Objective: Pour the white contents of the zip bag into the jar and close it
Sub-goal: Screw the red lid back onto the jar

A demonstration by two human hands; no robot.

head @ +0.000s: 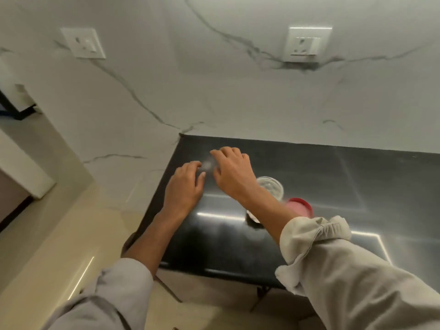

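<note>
A small clear zip bag [207, 165] with white contents lies blurred on the black table [321, 177], near its far left corner. My left hand [187, 184] rests on the table at the bag's near left side, fingers touching it. My right hand [232, 173] reaches over from the right, fingers spread on the bag's far side. Whether either hand grips the bag I cannot tell. A clear glass jar [271, 186] stands open just right of my right wrist. Its red lid [298, 206] lies on the table beside it, partly hidden by my forearm.
A white marble wall [214, 79] with two sockets [83, 42] [307, 42] rises right behind the table. The table's left edge drops to a beige floor [59, 234]. A small dark object [253, 220] sits under my right forearm.
</note>
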